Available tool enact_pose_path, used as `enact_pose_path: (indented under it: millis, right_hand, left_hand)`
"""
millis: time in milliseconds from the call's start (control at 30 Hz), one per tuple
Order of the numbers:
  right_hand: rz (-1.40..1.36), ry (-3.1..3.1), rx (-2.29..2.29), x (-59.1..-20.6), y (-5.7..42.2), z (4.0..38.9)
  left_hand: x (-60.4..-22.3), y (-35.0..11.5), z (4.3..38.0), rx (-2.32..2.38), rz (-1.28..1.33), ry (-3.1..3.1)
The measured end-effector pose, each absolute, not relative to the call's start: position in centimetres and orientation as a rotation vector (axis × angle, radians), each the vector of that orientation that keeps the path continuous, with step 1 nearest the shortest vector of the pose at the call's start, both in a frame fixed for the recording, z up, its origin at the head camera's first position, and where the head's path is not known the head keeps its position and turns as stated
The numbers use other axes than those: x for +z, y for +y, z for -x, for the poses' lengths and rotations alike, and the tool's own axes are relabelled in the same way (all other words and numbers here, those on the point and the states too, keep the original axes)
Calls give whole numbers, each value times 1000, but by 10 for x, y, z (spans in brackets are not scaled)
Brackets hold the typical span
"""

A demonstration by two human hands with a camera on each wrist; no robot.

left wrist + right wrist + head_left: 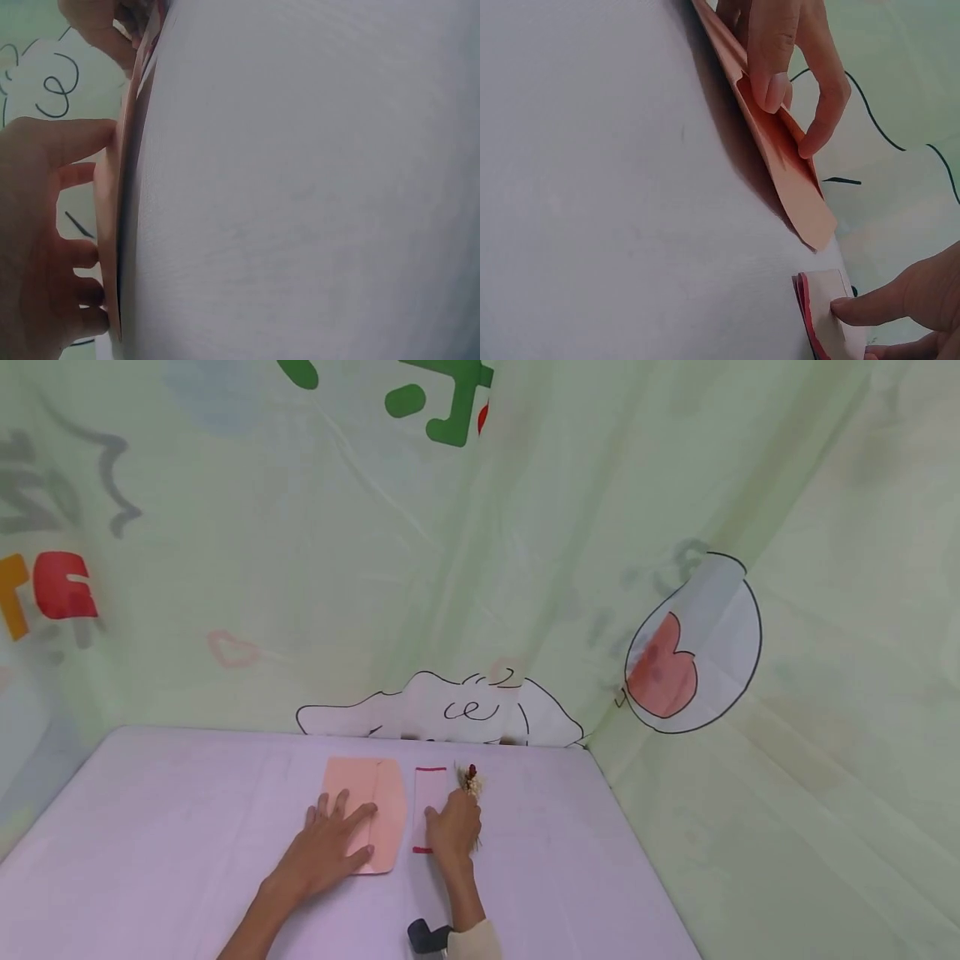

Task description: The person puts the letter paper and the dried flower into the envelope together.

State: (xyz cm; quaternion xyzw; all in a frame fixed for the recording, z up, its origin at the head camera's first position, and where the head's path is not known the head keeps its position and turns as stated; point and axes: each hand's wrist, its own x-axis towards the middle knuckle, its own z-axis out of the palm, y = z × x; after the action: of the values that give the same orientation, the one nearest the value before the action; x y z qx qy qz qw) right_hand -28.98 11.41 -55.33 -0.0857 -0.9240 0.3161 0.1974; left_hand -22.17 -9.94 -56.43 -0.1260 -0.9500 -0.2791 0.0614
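Note:
My left hand [322,852] lies with spread fingers on a pink paper envelope [388,827]. From the right wrist view, the fingertips rest over the opening of the envelope [769,142]. To its right is a pale folded card [427,789] with red bands at both ends. My right hand [453,831] holds this card at its right side, thumb on the upper face and fingers curled at the edge; the fingertips are partly hidden. Beyond that hand shows a small dried flower bunch [472,782] with a dark red bloom, its stems partly covered by the hand.
A lilac cloth covers the table [187,810]. Behind it and on the right hang pale green curtains [337,568] printed with cartoon figures. By the right sleeve [476,941] is a black wrist strap mount [429,937].

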Motion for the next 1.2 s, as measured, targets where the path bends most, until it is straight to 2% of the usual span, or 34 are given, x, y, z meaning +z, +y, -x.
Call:
enact_pose_path:
  millis: [633,933,1200]
  right_hand:
    - [554,-2345,1587,-533,127,284]
    - [511,-2200,2023,-530,122,284]
    - [496,-2261,2018,-537,104,280]
  left_hand:
    - [-564,-100,218,-906,338,-2881]
    - [-562,-101,217,-901,376,-2847]
    - [-564,-105,218,-941,369,-2874]
